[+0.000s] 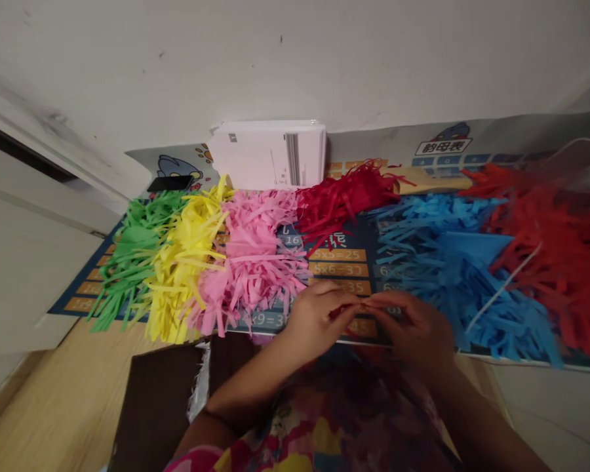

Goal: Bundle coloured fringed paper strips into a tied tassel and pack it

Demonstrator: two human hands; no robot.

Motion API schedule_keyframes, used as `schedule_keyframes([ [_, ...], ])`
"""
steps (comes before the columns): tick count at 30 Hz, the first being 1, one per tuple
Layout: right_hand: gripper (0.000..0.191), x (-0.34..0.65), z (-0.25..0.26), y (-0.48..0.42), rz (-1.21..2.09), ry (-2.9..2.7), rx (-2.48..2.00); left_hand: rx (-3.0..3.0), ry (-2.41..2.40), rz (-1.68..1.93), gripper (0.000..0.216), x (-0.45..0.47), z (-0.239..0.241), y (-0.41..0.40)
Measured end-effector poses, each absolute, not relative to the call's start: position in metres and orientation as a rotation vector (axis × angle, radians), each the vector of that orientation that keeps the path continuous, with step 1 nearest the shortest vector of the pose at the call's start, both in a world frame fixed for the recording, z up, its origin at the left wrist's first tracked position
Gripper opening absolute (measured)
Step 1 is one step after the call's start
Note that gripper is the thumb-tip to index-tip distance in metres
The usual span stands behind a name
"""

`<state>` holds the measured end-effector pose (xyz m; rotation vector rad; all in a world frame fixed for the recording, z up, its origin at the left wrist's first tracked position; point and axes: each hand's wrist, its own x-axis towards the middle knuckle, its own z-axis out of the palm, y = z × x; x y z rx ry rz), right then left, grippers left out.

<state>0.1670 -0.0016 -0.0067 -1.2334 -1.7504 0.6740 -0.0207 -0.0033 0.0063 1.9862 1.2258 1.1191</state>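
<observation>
My left hand [317,321] and my right hand [415,328] meet fingertip to fingertip over the near edge of the printed mat [341,254]. Both are closed in a pinch; whatever lies between the fingertips is too small to make out. Left of my hands spread fringed paper strips in pink [253,259], yellow [184,262] and green [137,246]. Behind them sits a dark red fringed bunch [351,196]. Close to my right hand are blue fringed paper [482,282], crossed by a thin white strand [504,286], and an orange-red fringed heap [558,252].
A white box or stack [270,154] with a barcode-like print stands against the wall [275,59]. A dark flat object [171,183] rests at the back left. Behind the blue paper lies a wooden-looking piece [430,180]. A dark brown panel [152,400] is below the mat.
</observation>
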Motion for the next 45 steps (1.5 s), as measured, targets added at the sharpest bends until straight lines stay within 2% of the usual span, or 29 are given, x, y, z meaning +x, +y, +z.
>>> schedule_keyframes([
  [5,0.011,0.172,-0.005,-0.003,0.649,-1.820,-1.199,2.063,1.169,1.129,0.018,-0.018,0.009,-0.006],
  [11,0.012,0.174,-0.008,-0.007,0.815,-1.722,-1.242,1.908,1.247,1.093,0.008,-0.021,0.008,-0.010],
  [15,0.018,0.174,-0.012,-0.007,0.937,-1.633,-1.283,1.977,1.180,1.100,0.011,-0.021,0.009,-0.009],
  [18,0.015,0.174,-0.011,-0.008,0.833,-1.680,-1.287,2.043,1.120,1.117,0.015,-0.019,0.011,-0.006],
  [24,0.011,0.177,-0.004,-0.011,0.576,-1.732,-1.301,2.003,1.157,1.173,0.006,-0.020,0.009,-0.003],
  [27,0.011,0.177,-0.003,-0.012,0.490,-1.781,-1.280,2.053,1.113,1.213,0.019,-0.018,0.007,-0.003],
  [29,0.011,0.176,-0.003,-0.013,0.447,-1.804,-1.269,2.066,1.075,1.255,0.018,-0.015,0.008,-0.003],
  [32,0.011,0.174,-0.002,-0.013,0.452,-1.806,-1.276,2.069,1.060,1.303,0.008,-0.011,0.008,-0.002],
  [41,0.015,0.179,-0.003,-0.016,0.567,-1.633,-1.400,2.132,1.128,1.321,0.007,-0.016,0.001,-0.001],
  [45,0.019,0.176,-0.004,-0.012,0.658,-1.719,-1.271,2.095,1.101,1.372,0.007,-0.011,0.001,-0.002],
])
